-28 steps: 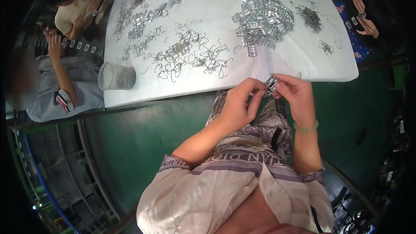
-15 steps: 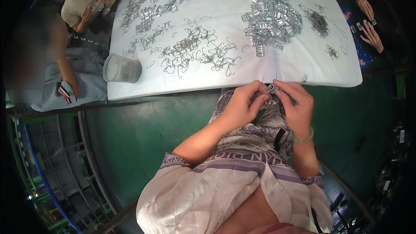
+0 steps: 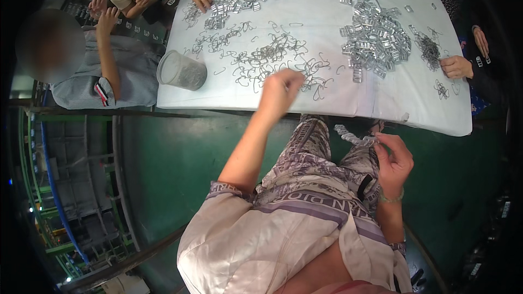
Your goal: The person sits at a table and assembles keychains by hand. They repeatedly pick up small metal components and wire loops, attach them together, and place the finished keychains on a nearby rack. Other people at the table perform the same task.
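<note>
On the table (image 3: 430,110), the tub (image 3: 190,73) stands at the near left, hooks (image 3: 267,53) spread to its right, a buckle heap (image 3: 376,41) lies right of them, and a hook pile (image 3: 428,49) right of that. The left hand (image 3: 282,86) is over the hooks' near part; the right hand (image 3: 396,159) is off the table's near edge, with a strip (image 3: 351,137) to its left, above the legs (image 3: 308,136). 2 people (image 3: 131,68) are at the table's left, and 1 co-worker's hand (image 3: 456,67) is at its right, just beside the hook pile.

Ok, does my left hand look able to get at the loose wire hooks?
Probably yes: your left hand is at the near side of the wire hooks, with nothing visible in between; the plastic tub stands off to the left.
</note>
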Demonstrator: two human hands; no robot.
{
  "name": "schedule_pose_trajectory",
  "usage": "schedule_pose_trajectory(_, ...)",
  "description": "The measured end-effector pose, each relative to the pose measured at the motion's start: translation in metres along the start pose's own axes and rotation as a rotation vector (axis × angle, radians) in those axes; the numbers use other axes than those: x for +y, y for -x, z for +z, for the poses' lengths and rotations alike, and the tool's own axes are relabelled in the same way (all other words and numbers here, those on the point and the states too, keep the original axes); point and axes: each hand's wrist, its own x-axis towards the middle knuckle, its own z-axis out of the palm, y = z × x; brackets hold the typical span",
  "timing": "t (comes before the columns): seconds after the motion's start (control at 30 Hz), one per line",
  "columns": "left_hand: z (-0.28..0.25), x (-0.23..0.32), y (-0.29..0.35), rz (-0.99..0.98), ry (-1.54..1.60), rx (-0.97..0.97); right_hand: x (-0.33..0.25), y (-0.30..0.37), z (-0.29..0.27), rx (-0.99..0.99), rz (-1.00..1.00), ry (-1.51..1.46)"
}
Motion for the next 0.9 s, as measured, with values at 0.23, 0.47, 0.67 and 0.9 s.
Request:
schedule_pose_trajectory(0.23,0.002,-0.039,-0.046,0.024,-0.618,0.151,0.004,0.003,-0.004,0.023,0.058,0.051)
schedule_pose_trajectory(0.47,0.027,-0.024,-0.064,-0.061,-0.921,0.001,0.013,0.007,-0.008,0.06,0.122,0.052)
schedule_pose_trajectory(0.67,0.012,-0.045,-0.067,-0.067,-0.723,0.056,0.012,0.016,-0.012,0.106,0.16,-0.02)
schedule_pose_trajectory(0.9,-0.011,-0.042,-0.057,-0.36,0.46,0.182,0.008,0.019,-0.01,0.125,0.183,-0.05)
